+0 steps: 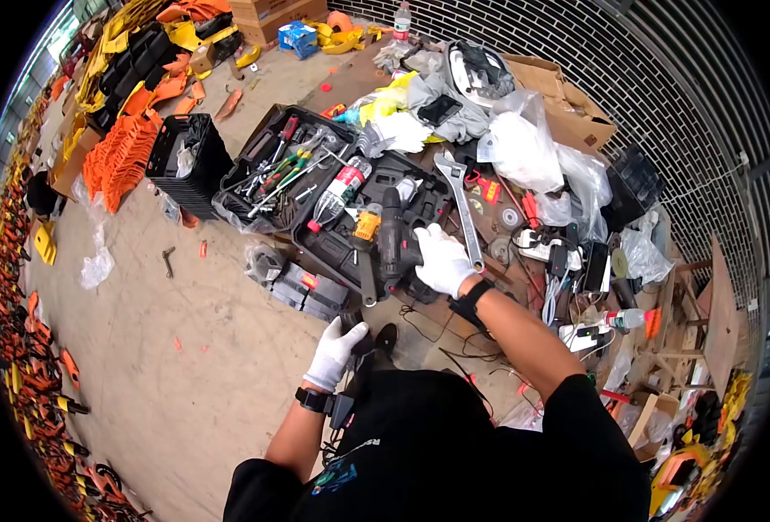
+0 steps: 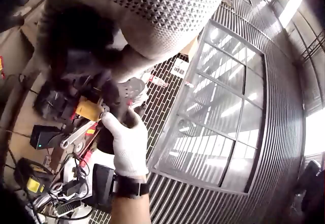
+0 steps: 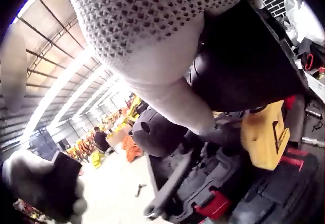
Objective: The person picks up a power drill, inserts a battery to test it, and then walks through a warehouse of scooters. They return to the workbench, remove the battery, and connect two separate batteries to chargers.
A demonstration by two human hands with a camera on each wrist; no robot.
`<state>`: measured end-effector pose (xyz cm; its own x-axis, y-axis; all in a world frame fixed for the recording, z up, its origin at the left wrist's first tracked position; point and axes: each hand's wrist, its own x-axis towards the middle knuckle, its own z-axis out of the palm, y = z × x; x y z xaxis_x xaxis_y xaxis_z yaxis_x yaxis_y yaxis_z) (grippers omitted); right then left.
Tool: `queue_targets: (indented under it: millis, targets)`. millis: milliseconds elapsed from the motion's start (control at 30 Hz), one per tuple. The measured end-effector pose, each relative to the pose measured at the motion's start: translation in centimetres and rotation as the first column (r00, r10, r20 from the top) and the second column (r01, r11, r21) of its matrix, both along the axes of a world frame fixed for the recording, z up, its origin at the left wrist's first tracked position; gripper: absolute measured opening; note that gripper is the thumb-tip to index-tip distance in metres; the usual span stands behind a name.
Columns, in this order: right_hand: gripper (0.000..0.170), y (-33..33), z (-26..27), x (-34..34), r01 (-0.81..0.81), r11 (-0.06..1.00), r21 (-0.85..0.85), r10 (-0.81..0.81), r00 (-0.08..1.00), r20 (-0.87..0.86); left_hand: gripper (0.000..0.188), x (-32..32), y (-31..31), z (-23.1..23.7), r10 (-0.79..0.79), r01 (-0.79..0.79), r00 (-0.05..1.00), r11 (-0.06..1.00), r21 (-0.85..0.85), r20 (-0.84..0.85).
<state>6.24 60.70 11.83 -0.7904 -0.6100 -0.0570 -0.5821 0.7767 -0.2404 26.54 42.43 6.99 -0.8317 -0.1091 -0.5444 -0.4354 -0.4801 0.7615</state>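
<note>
Two gloved hands are each holding something: the right hand is gripping a black power drill, its fingers clamped round the partly hidden handle, while the left hand is curling its fingers round a dark block, probably a battery. The drill is lying over the open black case, just beside a yellow tool; whether it is touching the case, the views are not showing. The likeliest trouble is coming from crowding: a careless swing or a twist of the wrist could be sending the drill's body into the yellow tool or the bottle. The left hand's block is hanging out over the floor near a shoe, so a knit glove slipping on a hard casing could be costing a drop there. If the two parts are meeting crookedly, they could be jamming. The drill itself is looking dark and stout, its long rounded body stretching away from the person, with the glove hiding much of the grip and its small markings staying unreadable.
</note>
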Motion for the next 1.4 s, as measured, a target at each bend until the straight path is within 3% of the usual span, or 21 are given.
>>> queue_targets:
  millis: [100,300,367,500,533,567,667,767,833,900,1000,1067,1100,1133,1167,1233,1300,1367,1400]
  targets:
    - [0.052,-0.6,-0.8,-2.7,-0.089,0.993,0.082,0.089,0.996,0.011,0.022,-0.1,-0.6,0.0,0.024,-0.024,1.000,0.999,-0.023,0.007]
    - [0.052,-0.9,-0.5,-7.4,-0.096,0.988,0.117,0.091,0.995,0.045,0.031,0.4,-2.7,-0.3,0.011,-0.011,1.000,0.999,-0.039,0.009]
    - [0.060,-0.3,-1.5,-9.6,-0.125,0.984,0.130,0.117,0.991,0.062,0.031,0.3,-2.9,-0.4,0.003,-0.002,1.000,0.998,-0.060,0.021]
    - [0.052,-1.3,-1.1,-10.9,-0.243,0.954,0.176,0.256,0.965,-0.053,0.026,-0.1,-3.0,-0.7,0.018,-0.018,0.998,1.000,0.006,0.061]
    - [0.052,-1.3,-1.4,-11.2,-0.240,0.965,0.102,0.247,0.967,-0.067,0.028,-0.2,-3.1,-1.2,-0.004,0.003,1.000,0.999,0.039,0.026]
    - [0.051,-1.3,-1.3,-11.3,-0.242,0.961,0.136,0.249,0.968,-0.033,0.029,-0.3,-3.0,-1.4,-0.023,0.023,1.000,0.997,0.070,-0.010]
    - [0.043,-0.7,-1.8,-11.4,-0.209,0.968,0.137,0.220,0.973,-0.071,0.031,-0.9,-2.9,-0.4,-0.073,0.077,0.996,0.993,0.085,-0.043]
    - [0.027,1.0,-1.2,-10.4,-0.050,0.999,-0.001,0.049,0.986,-0.160,0.031,-1.4,-2.5,0.0,-0.127,0.131,0.990,0.989,0.067,-0.059]
    - [0.027,3.4,-0.3,-9.6,0.083,0.990,-0.115,-0.099,0.986,-0.136,0.032,-1.9,-2.0,-0.5,-0.193,0.196,0.979,0.980,0.032,-0.068]
    - [0.021,6.9,1.4,-7.2,0.185,0.861,-0.474,-0.155,0.983,0.101,0.032,-2.9,-1.3,-0.8,-0.275,0.276,0.958,0.961,0.004,-0.084]
    - [0.020,12.6,6.5,-0.8,0.369,0.786,-0.495,-0.333,0.929,0.163,0.032,-4.6,0.0,-0.4,-0.445,0.439,0.890,0.896,-0.070,-0.104]
    - [0.020,17.3,7.4,3.7,0.505,0.683,-0.528,-0.510,0.847,0.151,0.028,-5.8,1.4,-0.1,-0.533,0.523,0.840,0.845,-0.107,-0.101]
    - [0.019,19.2,7.8,6.2,0.613,0.587,-0.528,-0.621,0.760,0.191,0.024,-6.5,2.3,0.5,-0.576,0.562,0.813,0.815,-0.141,-0.092]
    - [0.018,21.7,7.4,8.6,0.662,0.526,-0.534,-0.695,0.696,0.179,0.025,-7.1,3.3,1.1,-0.604,0.599,0.793,0.797,-0.070,-0.084]
    - [0.018,24.2,6.2,11.1,0.703,0.462,-0.540,-0.760,0.628,0.167,0.026,-7.5,4.0,1.2,-0.668,0.657,0.743,0.742,-0.136,-0.053]
    - [0.016,28.3,3.7,16.5,0.832,0.332,-0.445,-0.880,0.443,0.171,0.026,-8.6,5.8,1.1,-0.766,0.762,0.642,0.643,-0.082,-0.035]
    - [0.014,31.1,0.2,21.9,0.883,0.243,-0.401,-0.917,0.344,0.200,0.031,-9.3,7.9,1.3,-0.828,0.828,0.561,0.561,-0.006,0.017]
    - [0.015,32.3,-2.8,26.2,0.939,0.227,-0.260,-0.955,0.266,0.128,0.031,-9.7,9.9,2.3,-0.855,0.855,0.518,0.519,0.020,0.026]
    - [0.016,32.4,-4.0,27.6,0.956,0.152,-0.251,-0.954,0.208,0.215,0.031,-9.7,10.8,2.4,-0.864,0.864,0.503,0.503,0.018,0.031]
